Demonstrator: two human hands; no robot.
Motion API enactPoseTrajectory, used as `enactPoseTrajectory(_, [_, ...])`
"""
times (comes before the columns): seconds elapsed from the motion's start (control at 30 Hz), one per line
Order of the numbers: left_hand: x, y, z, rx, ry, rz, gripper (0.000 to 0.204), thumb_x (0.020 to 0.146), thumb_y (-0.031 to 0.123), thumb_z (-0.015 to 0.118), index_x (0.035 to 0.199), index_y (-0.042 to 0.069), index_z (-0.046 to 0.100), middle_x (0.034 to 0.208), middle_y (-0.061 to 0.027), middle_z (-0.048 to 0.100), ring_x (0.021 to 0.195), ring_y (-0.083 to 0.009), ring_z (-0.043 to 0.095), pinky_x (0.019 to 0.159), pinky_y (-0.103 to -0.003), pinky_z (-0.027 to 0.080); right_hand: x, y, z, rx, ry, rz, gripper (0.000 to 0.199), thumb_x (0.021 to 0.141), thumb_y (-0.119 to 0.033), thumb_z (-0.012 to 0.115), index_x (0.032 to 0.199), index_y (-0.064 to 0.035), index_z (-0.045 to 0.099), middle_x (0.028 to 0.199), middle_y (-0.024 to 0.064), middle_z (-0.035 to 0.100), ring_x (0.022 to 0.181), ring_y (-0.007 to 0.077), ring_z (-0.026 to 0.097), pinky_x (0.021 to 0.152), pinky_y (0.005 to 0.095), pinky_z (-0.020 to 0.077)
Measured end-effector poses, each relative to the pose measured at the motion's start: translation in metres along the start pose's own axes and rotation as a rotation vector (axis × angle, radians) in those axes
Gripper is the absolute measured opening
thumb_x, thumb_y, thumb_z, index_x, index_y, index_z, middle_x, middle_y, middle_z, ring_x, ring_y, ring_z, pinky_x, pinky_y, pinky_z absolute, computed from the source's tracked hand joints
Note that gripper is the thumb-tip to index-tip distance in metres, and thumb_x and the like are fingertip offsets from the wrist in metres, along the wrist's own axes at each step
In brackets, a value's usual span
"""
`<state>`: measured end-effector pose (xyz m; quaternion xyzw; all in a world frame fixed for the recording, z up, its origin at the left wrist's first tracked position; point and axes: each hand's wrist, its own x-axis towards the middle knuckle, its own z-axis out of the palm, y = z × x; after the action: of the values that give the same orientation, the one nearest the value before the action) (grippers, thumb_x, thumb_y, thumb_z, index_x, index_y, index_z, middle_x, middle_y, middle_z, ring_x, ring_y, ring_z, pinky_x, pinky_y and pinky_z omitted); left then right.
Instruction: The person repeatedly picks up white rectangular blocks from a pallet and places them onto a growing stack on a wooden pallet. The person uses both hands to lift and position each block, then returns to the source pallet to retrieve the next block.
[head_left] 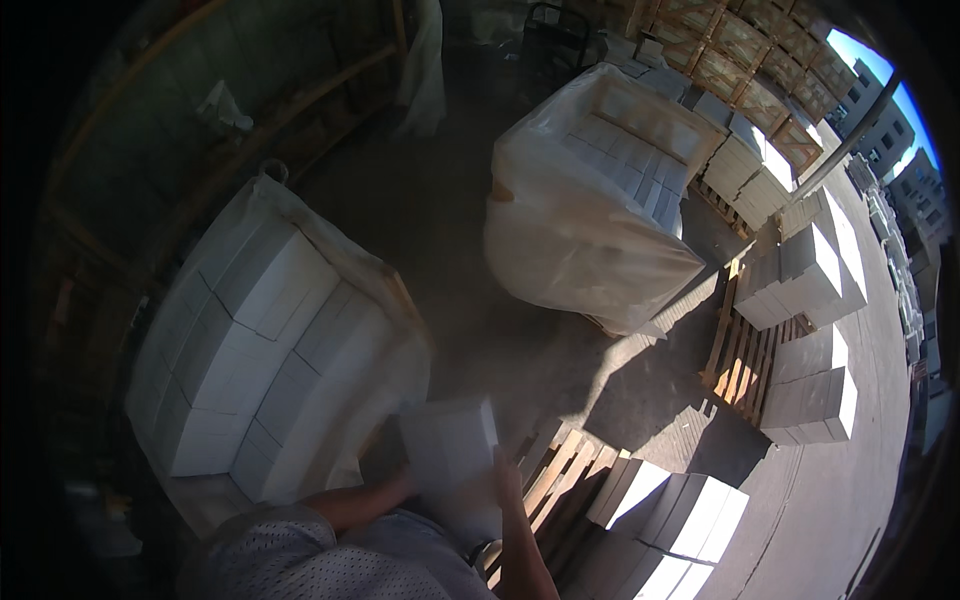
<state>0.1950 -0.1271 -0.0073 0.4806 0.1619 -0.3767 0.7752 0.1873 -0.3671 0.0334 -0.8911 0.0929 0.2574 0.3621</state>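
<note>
I carry a large, pale rectangular block [450, 445] in front of my body, held between both hands. My right hand [507, 478] grips its right side, with the fingers along the edge. At the block's lower left is my left hand [408, 484], its fingers mostly hidden and blurred. Left of me stands a stack of similar white blocks [262, 270] inside an open plastic wrap. On the right, more white blocks [690, 515] sit on a wooden pallet [562, 465], half in sunlight.
Ahead is another plastic-wrapped load [590, 220] of blocks. Farther right, block stacks [800, 275] stand on a slatted pallet [740, 350]. Wooden crates [735, 60] are piled at the back. A wood-framed wall [230, 110] runs along the left.
</note>
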Motion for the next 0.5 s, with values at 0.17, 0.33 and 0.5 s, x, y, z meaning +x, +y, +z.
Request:
enactPoseTrajectory(0.17, [-0.06,-0.036,-0.027,-0.018,0.122,0.134,0.04,0.098,0.026,0.049,0.129,0.002,0.049,0.123,-0.0124,0.058,0.112,-0.0211,0.055,0.095,-0.036,0.046,-0.028,-0.028,0.048,0.365,0.012,0.016,0.063,0.097,-0.05,0.035,0.13,0.0009,0.052,0.125,0.0269,0.057,0.116,0.0406,0.054,0.097,0.0432,0.0419])
enactPoseTrajectory(0.33, [-0.106,-0.087,-0.079,0.155,0.368,0.253,0.039,0.098,0.026,0.049,0.128,0.002,0.049,0.122,-0.0126,0.058,0.111,-0.0211,0.056,0.095,-0.036,0.047,-0.006,-0.01,0.125,0.321,-0.244,-0.213,0.062,0.099,-0.046,0.033,0.131,0.0046,0.05,0.134,0.0241,0.051,0.12,0.0358,0.052,0.099,0.0399,0.0407])
enactPoseTrajectory(0.5, [-0.171,-0.129,-0.129,0.445,0.622,0.317,0.039,0.097,0.026,0.049,0.128,0.002,0.049,0.122,-0.0129,0.058,0.111,-0.0211,0.056,0.094,-0.036,0.047,0.005,-0.017,0.217,-0.122,-0.191,-0.763,0.046,0.099,-0.024,0.037,0.138,-0.0028,0.042,0.134,0.0216,0.05,0.118,0.0355,0.053,0.099,0.0426,0.0422])
